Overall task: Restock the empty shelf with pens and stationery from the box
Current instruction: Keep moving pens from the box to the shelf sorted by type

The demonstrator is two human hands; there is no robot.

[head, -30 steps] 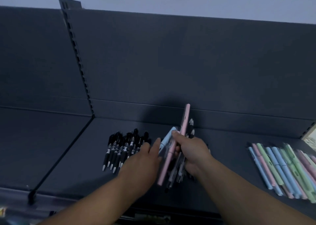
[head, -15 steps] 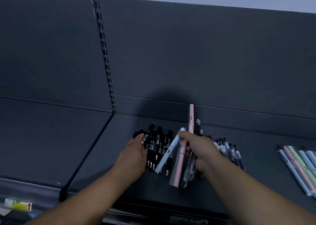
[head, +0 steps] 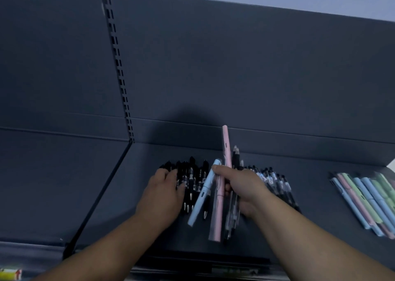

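My right hand [head: 245, 186] is closed around a bundle of pens: a pink pen [head: 222, 186] standing nearly upright, a light blue pen [head: 202, 195] slanting down to the left, and several dark or clear ones behind them. My left hand [head: 163, 193] lies flat, fingers apart, on a pile of black pens [head: 192, 174] on the dark shelf [head: 310, 206]. More black pens [head: 275, 182] lie in a row just right of my right hand. The box is not in view.
A row of pastel blue, pink and green pens [head: 367, 201] lies at the shelf's right end. A slotted upright [head: 118, 67] and a thin divider [head: 100, 199] split off the left bay. A yellow label [head: 10, 273] shows at the bottom left.
The view has swung left, so the shelf contents shifted right in frame. My left hand slid onto the black pen pile. My right hand keeps its bundle in the same grip.
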